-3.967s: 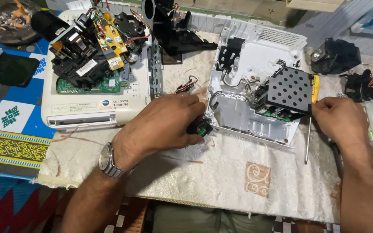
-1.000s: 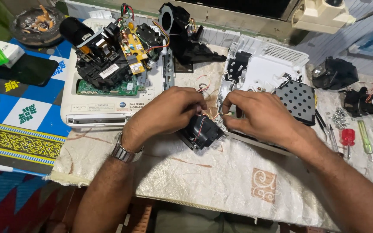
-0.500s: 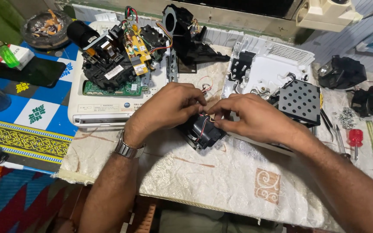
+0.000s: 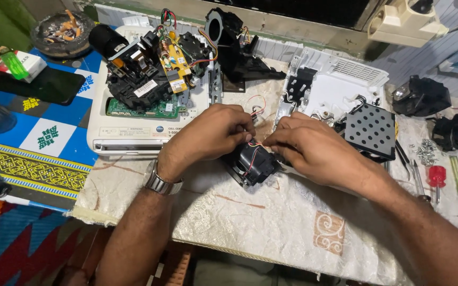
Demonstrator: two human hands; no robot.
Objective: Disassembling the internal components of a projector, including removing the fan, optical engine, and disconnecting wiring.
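both hands grasp the small black blower fan (image 4: 251, 163), which sits low on the cream tablecloth (image 4: 271, 228) between them. the left hand (image 4: 210, 135) pinches its red-and-black wires (image 4: 255, 144) from above-left; the right hand (image 4: 314, 151) grips the right side, equally near.

A black fan (image 4: 250, 164) with red and black wires sits on a cream cloth (image 4: 271, 228) with a gold swirl, beside a white casing (image 4: 335, 90), a black dotted plate (image 4: 371, 131), a yellow board (image 4: 172, 64) and a red-handled screwdriver (image 4: 437, 177).
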